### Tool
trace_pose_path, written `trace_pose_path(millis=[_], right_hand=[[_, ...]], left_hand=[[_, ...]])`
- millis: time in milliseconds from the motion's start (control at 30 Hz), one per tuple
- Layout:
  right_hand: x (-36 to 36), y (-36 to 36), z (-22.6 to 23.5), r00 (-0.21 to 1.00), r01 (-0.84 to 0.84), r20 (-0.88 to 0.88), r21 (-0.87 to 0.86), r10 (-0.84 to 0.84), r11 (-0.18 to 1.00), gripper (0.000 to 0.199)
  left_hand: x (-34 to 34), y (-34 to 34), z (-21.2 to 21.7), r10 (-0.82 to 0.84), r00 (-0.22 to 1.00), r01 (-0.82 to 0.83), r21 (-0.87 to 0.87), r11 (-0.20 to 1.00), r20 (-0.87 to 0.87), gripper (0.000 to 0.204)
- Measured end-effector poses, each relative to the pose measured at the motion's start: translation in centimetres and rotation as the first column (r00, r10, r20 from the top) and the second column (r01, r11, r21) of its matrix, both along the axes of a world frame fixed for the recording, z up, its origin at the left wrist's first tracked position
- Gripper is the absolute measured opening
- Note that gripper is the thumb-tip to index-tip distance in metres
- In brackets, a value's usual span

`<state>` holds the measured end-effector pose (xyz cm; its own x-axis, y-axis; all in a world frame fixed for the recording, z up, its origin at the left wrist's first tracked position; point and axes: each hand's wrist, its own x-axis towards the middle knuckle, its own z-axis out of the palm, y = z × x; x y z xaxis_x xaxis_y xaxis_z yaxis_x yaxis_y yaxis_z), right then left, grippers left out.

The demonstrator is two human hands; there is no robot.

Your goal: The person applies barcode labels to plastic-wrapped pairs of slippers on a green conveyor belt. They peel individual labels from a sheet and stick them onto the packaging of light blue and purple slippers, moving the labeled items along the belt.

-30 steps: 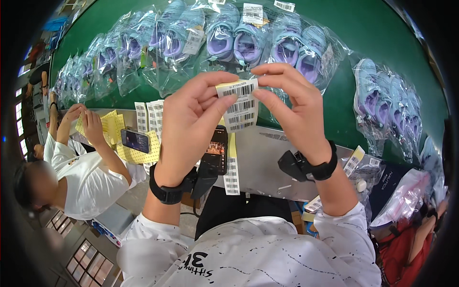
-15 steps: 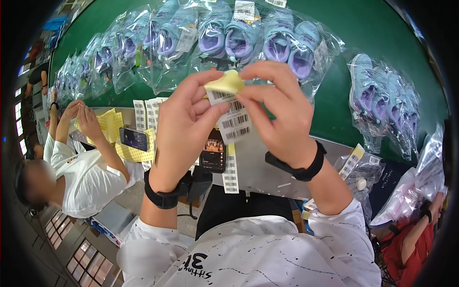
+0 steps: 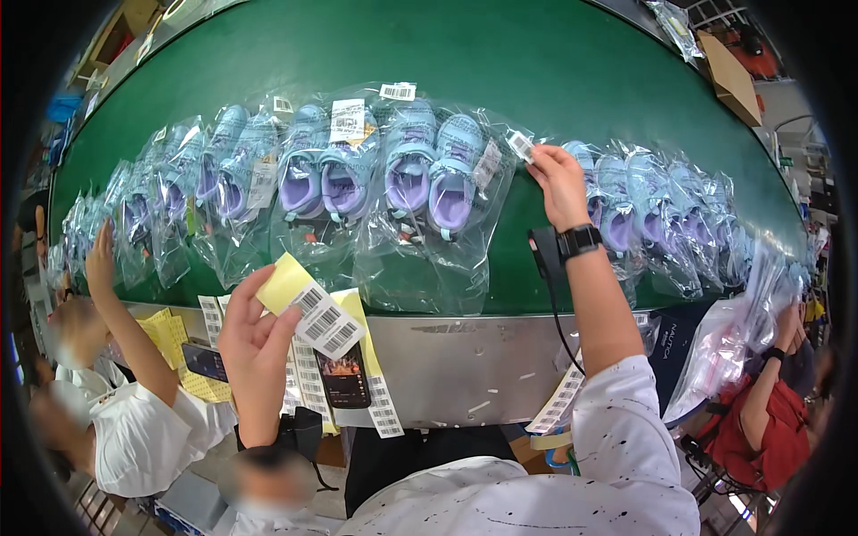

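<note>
A broad green tabletop (image 3: 554, 62) fills most of the view, its surface curving with the lens and evenly lit from above. Its near edge is faced with a grey metal panel (image 3: 465, 366), scuffed and marked in places. At the far right corner sits a brown cardboard box (image 3: 728, 76). Past the far left edge, more cardboard (image 3: 121, 31) and dim clutter show. Below, at the lower left, a strip of tiled floor (image 3: 156, 509) is visible between seated co-workers.
</note>
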<state>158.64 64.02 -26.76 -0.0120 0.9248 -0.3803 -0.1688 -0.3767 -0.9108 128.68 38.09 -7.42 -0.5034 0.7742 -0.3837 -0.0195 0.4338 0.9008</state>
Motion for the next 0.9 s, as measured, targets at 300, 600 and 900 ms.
trace_pose_path(millis=[300,600,900], right_hand=[[-1.6,4.0,-2.7,0.996,-0.065,0.047,-0.089,0.069,0.994,0.006],[-0.9,5.0,-5.8,0.881,-0.175,0.463,0.116,0.103,0.978,0.011],[12.1,1.3,1.5,0.603,-0.4,0.797,0.31,-0.007,0.863,0.035]], left_hand=[[0.3,0.6,0.1,0.016,1.0,-0.016,0.023,1.0,-0.002,0.047],[-0.9,0.6,0.3,0.06,0.997,-0.058,0.054,0.997,-0.042,0.047],[-2.3,-0.6,-0.4,0.092,0.995,-0.078,0.254,0.964,-0.044,0.059]])
